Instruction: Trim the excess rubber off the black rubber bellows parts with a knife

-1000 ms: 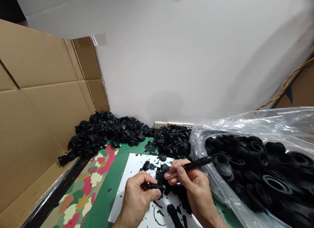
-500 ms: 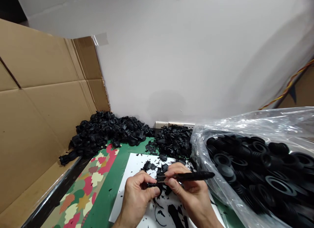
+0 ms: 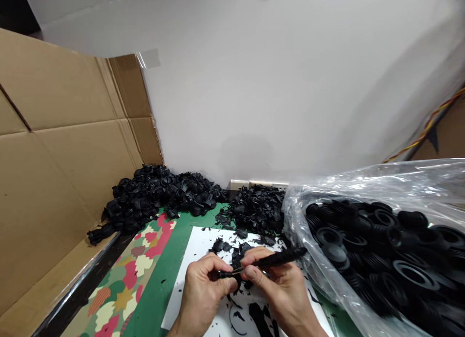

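Observation:
Over the white sheet (image 3: pixel 185 274), my left hand (image 3: pixel 199 293) pinches a small black rubber part (image 3: pixel 224 275) between thumb and fingers; much of the part is hidden. My right hand (image 3: pixel 279 286) grips a slim black-handled tool (image 3: pixel 283 257) like a pen. Its thin metal end points left and meets the rubber part; whether that end is a blade or prongs I cannot tell. Black scraps (image 3: pixel 221 245) and thin curled strips lie on the sheet around both hands.
Black ribbed rubber pieces (image 3: pixel 160 194) are heaped at the back left by a cardboard wall (image 3: pixel 65 99). A pile of black scraps (image 3: pixel 259 206) sits at the back centre. On the right, a clear plastic bag (image 3: pixel 298 216) holds many ribbed rubber bellows (image 3: pixel 385 240).
My right hand has shifted slightly left, and the tool's handle has tilted, its back end now higher and further left. My left hand stays nearly still with the rubber part.

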A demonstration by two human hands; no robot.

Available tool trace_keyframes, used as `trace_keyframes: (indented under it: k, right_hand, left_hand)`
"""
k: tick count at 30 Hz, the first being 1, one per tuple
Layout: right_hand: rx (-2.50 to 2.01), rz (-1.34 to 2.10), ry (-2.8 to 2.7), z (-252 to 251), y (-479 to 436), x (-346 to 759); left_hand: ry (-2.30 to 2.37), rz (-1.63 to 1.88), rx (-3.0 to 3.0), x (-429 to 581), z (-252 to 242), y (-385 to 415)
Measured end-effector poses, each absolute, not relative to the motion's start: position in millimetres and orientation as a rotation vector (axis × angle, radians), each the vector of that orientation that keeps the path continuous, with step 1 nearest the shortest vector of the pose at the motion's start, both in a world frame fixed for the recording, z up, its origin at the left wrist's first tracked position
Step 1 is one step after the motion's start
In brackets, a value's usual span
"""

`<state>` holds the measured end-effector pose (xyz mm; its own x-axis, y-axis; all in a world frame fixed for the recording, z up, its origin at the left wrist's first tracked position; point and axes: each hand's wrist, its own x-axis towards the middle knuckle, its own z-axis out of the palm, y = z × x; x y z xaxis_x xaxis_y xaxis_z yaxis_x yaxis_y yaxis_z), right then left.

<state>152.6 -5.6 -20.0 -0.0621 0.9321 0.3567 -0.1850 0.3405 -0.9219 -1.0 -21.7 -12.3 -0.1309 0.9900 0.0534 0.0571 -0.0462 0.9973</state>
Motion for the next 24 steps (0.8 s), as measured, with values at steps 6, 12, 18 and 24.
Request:
trace_keyframes:
  k: [6, 12, 18, 24]
  right_hand:
    - [-0.782, 1.055, -1.321, -21, -5, 153]
    - [-0.787, 0.974, -1.332, -18, -7, 150]
    - [-0.752, 0.581, -1.586, -17, -13, 145]
    - [-1.005, 0.572, -1.251, -27, 8, 163]
  left_hand:
    - [1.345, 1.307, 1.217, 0, -11, -21]
    - [1.37, 1.328, 1.274, 0, -11, -21]
    - [1.338, 1.331, 1.296, 4, -12, -24]
    - [1.253, 1.388, 1.256, 3, -9, -23]
